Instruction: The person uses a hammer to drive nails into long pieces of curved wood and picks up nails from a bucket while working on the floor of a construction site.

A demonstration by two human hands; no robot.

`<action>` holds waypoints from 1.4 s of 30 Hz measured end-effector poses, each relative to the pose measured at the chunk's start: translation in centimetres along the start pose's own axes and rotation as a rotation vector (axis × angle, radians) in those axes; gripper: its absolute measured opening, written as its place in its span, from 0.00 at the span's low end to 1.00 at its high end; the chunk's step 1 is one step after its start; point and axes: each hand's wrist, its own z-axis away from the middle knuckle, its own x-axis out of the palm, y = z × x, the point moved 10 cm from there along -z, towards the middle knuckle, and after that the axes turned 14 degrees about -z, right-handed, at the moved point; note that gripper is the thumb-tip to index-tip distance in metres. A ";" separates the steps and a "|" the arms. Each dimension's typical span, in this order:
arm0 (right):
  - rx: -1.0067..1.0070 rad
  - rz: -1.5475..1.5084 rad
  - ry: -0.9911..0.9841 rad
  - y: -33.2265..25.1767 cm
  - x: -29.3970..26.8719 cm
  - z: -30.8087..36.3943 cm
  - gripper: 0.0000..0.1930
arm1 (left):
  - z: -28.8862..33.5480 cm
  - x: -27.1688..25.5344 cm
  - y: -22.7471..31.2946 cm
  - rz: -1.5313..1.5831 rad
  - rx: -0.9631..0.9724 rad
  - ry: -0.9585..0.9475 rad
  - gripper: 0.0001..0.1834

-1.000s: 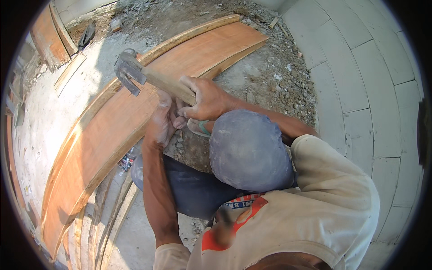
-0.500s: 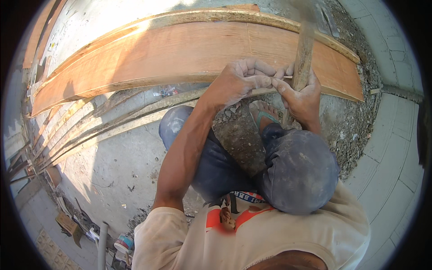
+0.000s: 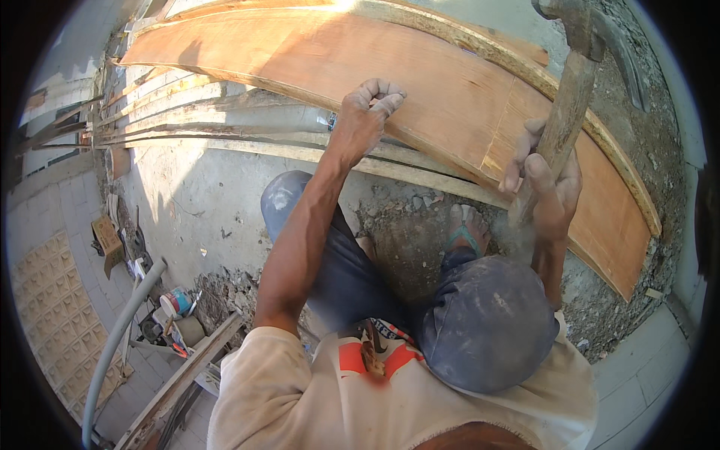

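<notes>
A claw hammer [image 3: 564, 112] with a worn wooden handle is held upright in my right hand [image 3: 551, 176], its dark metal head at the upper right. My right fingers curl loosely about the lower handle. My left hand [image 3: 369, 112], pale with dust, hovers over the near edge of a long reddish plywood panel [image 3: 360, 64]. Its thumb and forefinger are pinched together; anything between them is too small to make out. Wooden battens [image 3: 469, 41] run along the panel's long edges.
Loose timber strips [image 3: 195, 120] lie at the left beside the panel. Rubble [image 3: 401, 225] covers the ground between my sandalled feet. At the lower left are a grey pipe [image 3: 120, 330], a paint-stained tub [image 3: 175, 301], a wooden plank [image 3: 184, 379] and a cardboard box [image 3: 107, 240].
My hands, close together before, are now apart. The left has drawn away to the left, the right has shifted right and lower with the hammer. The view has turned, showing more at the lower left.
</notes>
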 end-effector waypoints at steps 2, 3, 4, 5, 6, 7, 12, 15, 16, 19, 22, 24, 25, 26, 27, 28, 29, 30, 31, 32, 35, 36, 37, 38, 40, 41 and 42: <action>-0.019 0.038 0.020 1.6 -1.3 -0.6 0.20 | 0.2 -2.5 -2.7 0.088 -0.011 0.092 0.07; -0.027 0.062 0.032 1.8 -3.6 -0.2 0.20 | -0.1 -3.0 -2.7 0.054 -0.024 0.148 0.07; 0.025 0.238 0.024 3.8 -5.8 0.5 0.22 | 0.2 -4.0 -2.6 0.001 -0.047 0.226 0.07; 0.075 0.418 0.024 4.9 -7.7 1.2 0.23 | -0.3 -3.2 -2.5 0.003 -0.045 0.222 0.07; 0.086 0.411 0.019 5.2 -8.4 1.9 0.23 | -0.3 -2.6 -2.5 -0.043 -0.022 0.212 0.05; 0.273 0.357 0.016 6.9 -9.3 3.2 0.24 | -0.2 -2.1 -2.5 -0.089 0.001 0.200 0.02; 0.417 0.419 -0.053 9.1 -11.2 8.1 0.26 | -1.1 1.2 -4.9 -0.056 -0.145 0.058 0.02; 0.438 0.489 -0.103 9.2 -11.0 9.2 0.27 | -1.3 1.5 -4.4 -0.190 -0.085 0.042 0.04; 0.421 0.483 -0.105 9.0 -10.9 9.2 0.28 | -1.3 1.3 -4.3 -0.269 -0.079 0.050 0.04; 0.399 0.511 -0.141 8.3 -9.9 8.5 0.30 | -1.0 0.4 -4.1 -0.362 -0.061 0.100 0.04; 0.440 0.540 -0.178 7.6 -8.9 7.2 0.31 | -1.1 0.3 -3.6 -0.399 -0.022 0.136 0.05; 0.486 0.528 -0.194 8.2 -8.2 6.3 0.32 | -1.2 0.2 -3.6 -0.429 0.003 0.139 0.05; 0.327 0.595 -0.263 7.3 -6.8 5.4 0.32 | -1.2 0.2 -3.6 -0.433 0.018 0.146 0.05; 0.165 0.660 -0.329 6.3 -5.4 4.6 0.33 | -1.2 0.2 -3.9 -0.435 0.036 0.150 0.05; 0.163 0.658 -0.338 6.0 -4.4 4.0 0.33 | -1.2 -0.1 -4.6 -0.435 0.033 0.159 0.05; 0.183 0.610 -0.347 5.5 -3.2 3.4 0.33 | -1.0 -0.3 -4.7 -0.433 0.080 0.178 0.05; 0.192 0.591 -0.347 5.2 -2.4 2.8 0.34 | -1.1 -0.2 -4.6 -0.426 0.133 0.190 0.05; 0.202 0.572 -0.347 5.0 -1.7 2.2 0.34 | -1.1 0.0 -4.3 -0.422 0.134 0.190 0.05; 0.087 0.514 -0.339 3.9 -0.8 1.6 0.35 | -1.1 0.3 -3.8 -0.452 0.164 0.189 0.05; 0.029 0.479 -0.338 3.3 0.0 1.2 0.35 | -0.9 0.2 -3.5 -0.487 0.191 0.194 0.04; -0.066 0.567 -0.385 2.6 1.8 0.3 0.36 | -0.7 0.1 -4.0 -0.439 0.178 0.191 0.04; -0.071 0.569 -0.383 2.6 1.8 -0.2 0.36 | -0.8 0.1 -3.8 -0.438 0.183 0.191 0.04; 0.173 0.723 -0.447 5.3 1.4 -0.4 0.35 | -0.8 0.1 -3.6 -0.468 0.188 0.197 0.04; 0.426 0.868 -0.510 8.1 0.5 0.3 0.34 | -0.7 0.0 -3.6 -0.500 0.186 0.204 0.03; 0.288 0.886 -0.522 8.4 -1.2 0.2 0.33 | -0.8 1.0 -2.5 -0.480 0.207 0.195 0.03; 0.148 0.881 -0.560 7.6 -0.2 0.2 0.32 | -0.5 0.7 -2.6 -0.478 0.209 0.205 0.03; 0.148 0.879 -0.566 7.5 -0.2 0.2 0.32 | -0.5 0.2 -3.2 -0.479 0.206 0.210 0.03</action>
